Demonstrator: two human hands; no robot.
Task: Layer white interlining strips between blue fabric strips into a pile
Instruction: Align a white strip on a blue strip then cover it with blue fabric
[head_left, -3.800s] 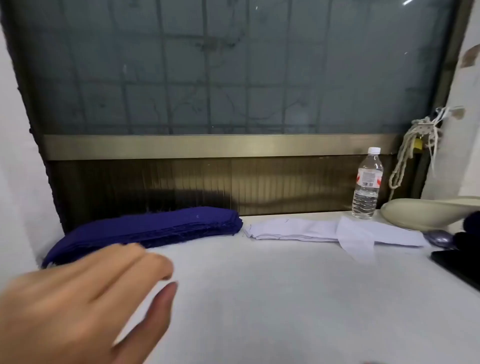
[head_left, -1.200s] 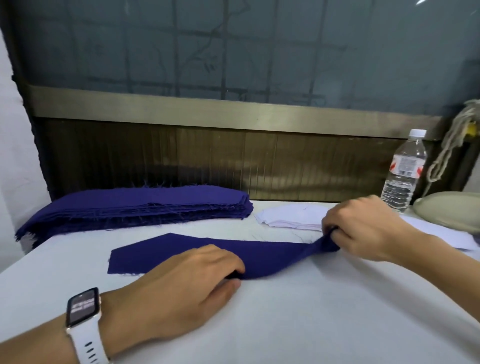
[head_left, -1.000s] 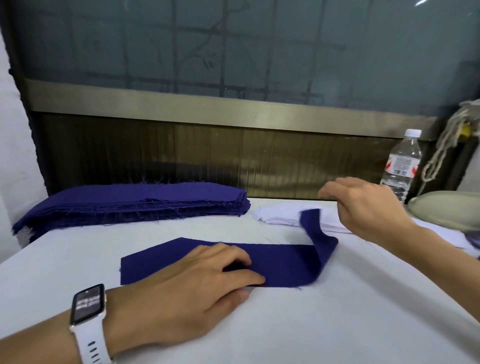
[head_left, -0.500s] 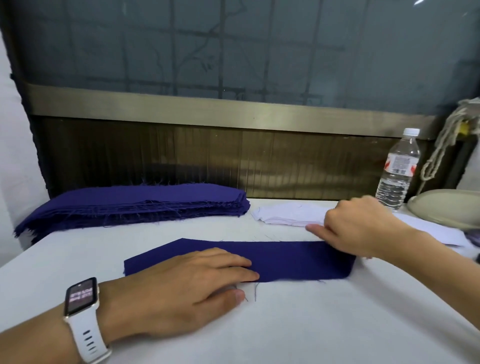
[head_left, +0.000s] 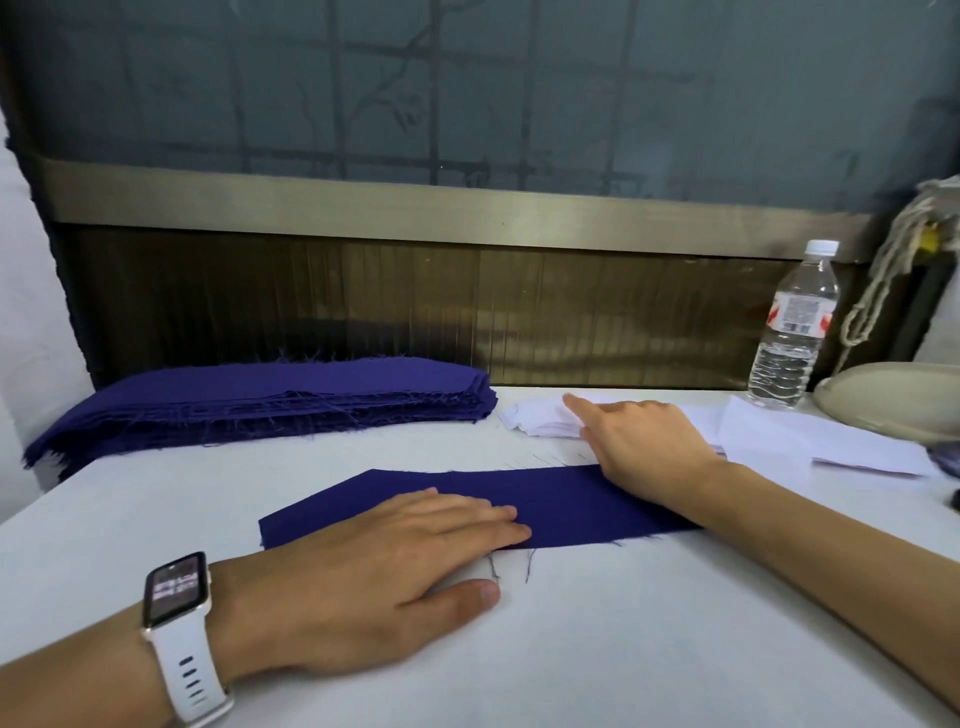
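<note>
One strip laid, two piles

On the desk (head_left: 623, 649): one blue stack (head_left: 270, 400) at the back left; one blue strip (head_left: 571, 499) pressed under the flat, released fingers (head_left: 467, 519) of my left hand (head_left: 374, 582); one white interlining pile (head_left: 540, 421), touched by the straight forefinger of my right hand (head_left: 644, 441), grasping nothing.

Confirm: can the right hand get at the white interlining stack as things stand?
Likely yes. The right hand is open, its fingers over the white interlining stack, with nothing between. Contact can't be told.
</note>
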